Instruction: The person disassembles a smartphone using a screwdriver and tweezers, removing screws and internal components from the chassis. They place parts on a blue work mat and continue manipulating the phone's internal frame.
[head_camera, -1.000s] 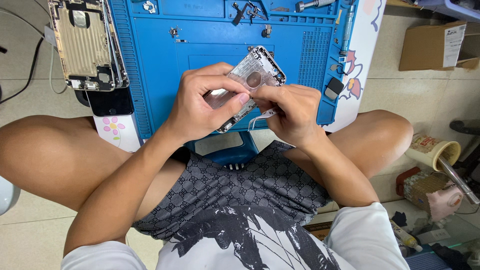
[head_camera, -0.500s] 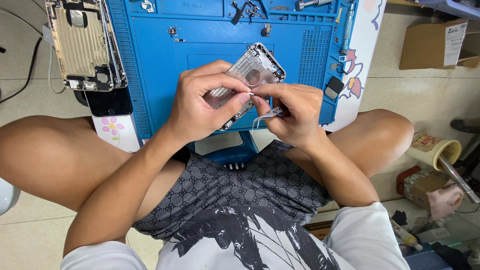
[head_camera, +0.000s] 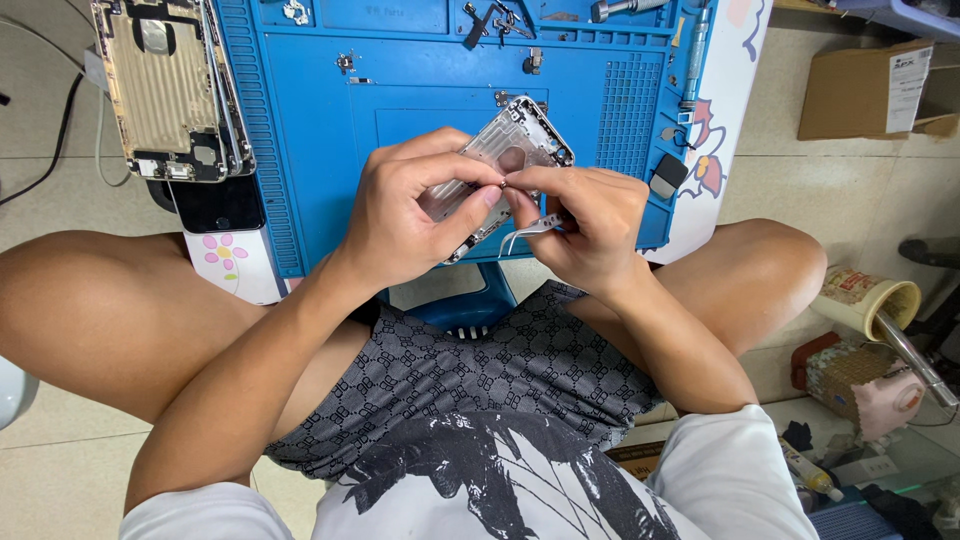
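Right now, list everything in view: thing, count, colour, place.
phone housing: one, silver, held over the mat in the left hand
tweezers: one, silver, in the right hand
small part: one, too small to tell, pinched between both hands' fingertips
work mat: one, blue, on the low table ahead
opened phone: one, gold and black, at the mat's left edge
dark phone: one, black, just below the opened phone
screws and tools: several, metal, along the mat's top edge
cardboard box: one, brown, on the floor at right
cup: one, cream, by the right knee
left hand: one, gripping the housing
right hand: one, holding the tweezers
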